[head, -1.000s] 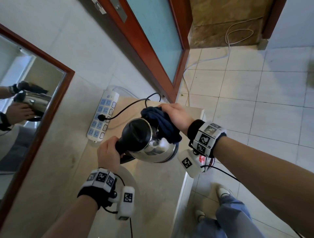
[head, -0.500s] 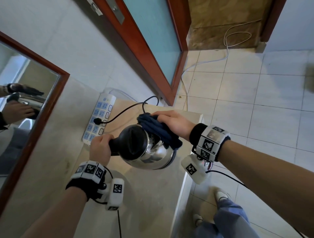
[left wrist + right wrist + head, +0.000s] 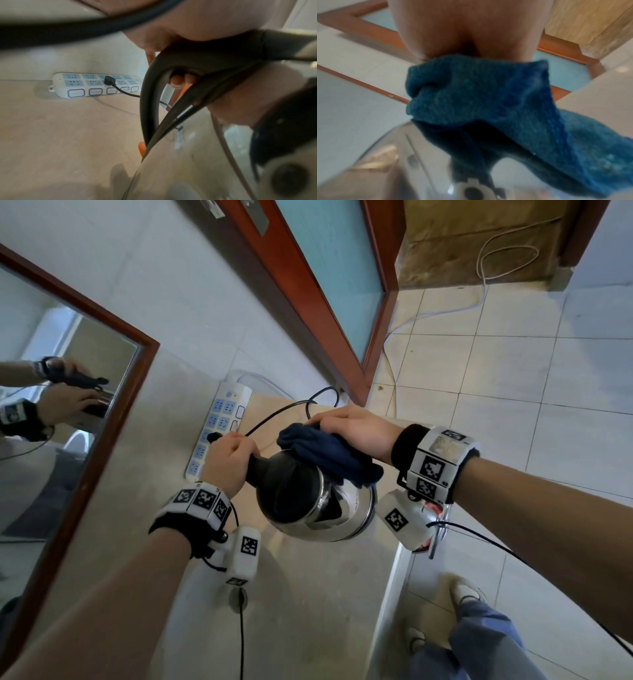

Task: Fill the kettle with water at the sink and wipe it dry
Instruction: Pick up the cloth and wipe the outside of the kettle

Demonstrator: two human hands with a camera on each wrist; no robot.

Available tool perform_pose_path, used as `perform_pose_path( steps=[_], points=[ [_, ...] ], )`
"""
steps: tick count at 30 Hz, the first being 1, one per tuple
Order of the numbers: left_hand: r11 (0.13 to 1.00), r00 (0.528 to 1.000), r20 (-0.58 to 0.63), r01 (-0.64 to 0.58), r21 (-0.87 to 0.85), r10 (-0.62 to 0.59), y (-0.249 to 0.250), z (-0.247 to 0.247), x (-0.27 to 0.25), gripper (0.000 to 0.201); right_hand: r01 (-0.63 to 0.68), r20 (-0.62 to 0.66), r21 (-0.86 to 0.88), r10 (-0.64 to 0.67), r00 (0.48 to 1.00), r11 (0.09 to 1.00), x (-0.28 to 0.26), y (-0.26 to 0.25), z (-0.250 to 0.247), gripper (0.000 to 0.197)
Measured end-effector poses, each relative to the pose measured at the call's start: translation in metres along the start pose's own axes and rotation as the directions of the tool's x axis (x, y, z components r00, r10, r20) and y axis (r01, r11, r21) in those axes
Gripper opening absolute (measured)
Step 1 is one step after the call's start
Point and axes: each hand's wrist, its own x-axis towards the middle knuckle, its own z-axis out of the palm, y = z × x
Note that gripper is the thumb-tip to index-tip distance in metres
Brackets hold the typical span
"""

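Note:
A steel kettle [image 3: 346, 515] with a black lid [image 3: 289, 491] hangs tilted above the beige counter [image 3: 308, 611]. My left hand [image 3: 227, 462] grips its black handle [image 3: 154, 83], fingers curled round it. My right hand [image 3: 352, 433] presses a dark blue cloth [image 3: 329, 455] against the kettle's far side, over the spout area. In the right wrist view the blue cloth [image 3: 488, 97] lies bunched under my palm on the shiny kettle [image 3: 388, 169] wall. The spout is hidden by the cloth.
A white power strip [image 3: 219, 426] lies along the wall behind the kettle, with a black plug [image 3: 109, 81] and cord in it. A wood-framed mirror [image 3: 68, 405] is at the left. The counter edge [image 3: 387, 594] drops to tiled floor [image 3: 513, 371] at the right.
The kettle and both hands have shifted slightly toward the power strip. My right hand has slid the cloth along the kettle's upper side.

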Motion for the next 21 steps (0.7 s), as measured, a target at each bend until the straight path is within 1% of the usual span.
perform_pose_path(
  steps=[3,5,7,9,11,13,15,16,18,20,21],
  points=[
    [1.000,1.000,-0.003,-0.006,-0.017,0.006,0.004,0.002,0.006,0.034,-0.016,0.008,-0.046,0.017,1.000,0.999,0.006,0.011,-0.002,0.031],
    [0.999,1.000,0.005,-0.028,-0.025,0.028,0.006,0.001,0.009,0.029,-0.074,0.012,-0.153,0.077,0.997,0.985,0.010,0.025,-0.006,0.036],
    [0.999,0.999,0.031,-0.045,-0.011,0.045,0.007,0.000,0.012,0.027,-0.130,0.044,-0.249,0.145,0.989,0.960,0.015,0.034,-0.008,0.040],
    [0.997,0.995,0.061,-0.076,0.018,0.075,0.010,-0.002,0.019,0.028,-0.128,0.067,-0.292,0.154,0.986,0.948,0.021,0.029,-0.007,0.038],
    [0.991,0.988,0.100,-0.123,0.049,0.118,0.015,-0.003,0.024,0.029,-0.072,0.088,-0.265,0.099,0.991,0.962,0.025,0.015,-0.004,0.034],
    [0.978,0.976,0.143,-0.179,0.104,0.163,0.020,-0.002,0.029,0.031,-0.012,0.105,-0.151,0.028,0.994,0.988,0.025,0.001,-0.001,0.031],
    [0.966,0.969,0.147,-0.220,0.137,0.200,0.023,-0.002,0.031,0.032,0.007,0.117,-0.070,0.001,0.993,0.998,0.025,-0.005,0.000,0.030],
    [0.962,0.964,0.152,-0.238,0.137,0.217,0.023,-0.002,0.032,0.032,0.006,0.125,-0.081,0.004,0.992,0.997,0.026,-0.003,-0.001,0.031],
    [0.957,0.956,0.173,-0.260,0.131,0.236,0.022,-0.003,0.033,0.031,-0.040,0.143,-0.204,0.070,0.987,0.978,0.031,0.009,-0.003,0.033],
    [0.959,0.953,0.188,-0.260,0.114,0.236,0.022,-0.003,0.035,0.032,-0.109,0.131,-0.383,0.171,0.977,0.917,0.035,0.024,-0.005,0.035],
    [0.959,0.952,0.193,-0.260,0.108,0.237,0.023,-0.002,0.035,0.033,-0.153,0.119,-0.433,0.224,0.967,0.888,0.036,0.030,-0.006,0.036]
  ],
)
